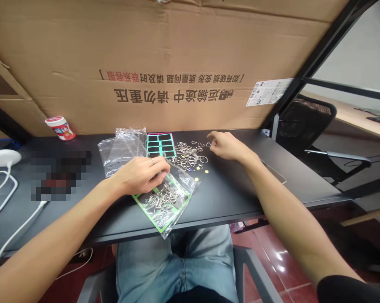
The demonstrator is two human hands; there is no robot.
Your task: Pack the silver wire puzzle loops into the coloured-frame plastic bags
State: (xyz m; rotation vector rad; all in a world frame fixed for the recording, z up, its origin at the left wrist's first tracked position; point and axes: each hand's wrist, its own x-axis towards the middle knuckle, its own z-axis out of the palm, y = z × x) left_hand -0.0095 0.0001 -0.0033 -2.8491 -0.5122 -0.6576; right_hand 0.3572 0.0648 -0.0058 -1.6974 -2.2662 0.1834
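Left hand [141,176] curled, fingers resting on clear plastic bag [180,206] over green-framed card [145,205], centre; firmness of hold unclear. Right hand [226,146] open, fingertips just beside loose silver metal rings [188,155] on black bench [228,202].

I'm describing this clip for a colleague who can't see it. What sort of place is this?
Most likely an office or small workroom: there is a black-topped desk, a black mesh office chair beside it, a pale wooden desktop beyond, and glossy red floor tiles below.

Bright, seemingly overhead light; warped edges.
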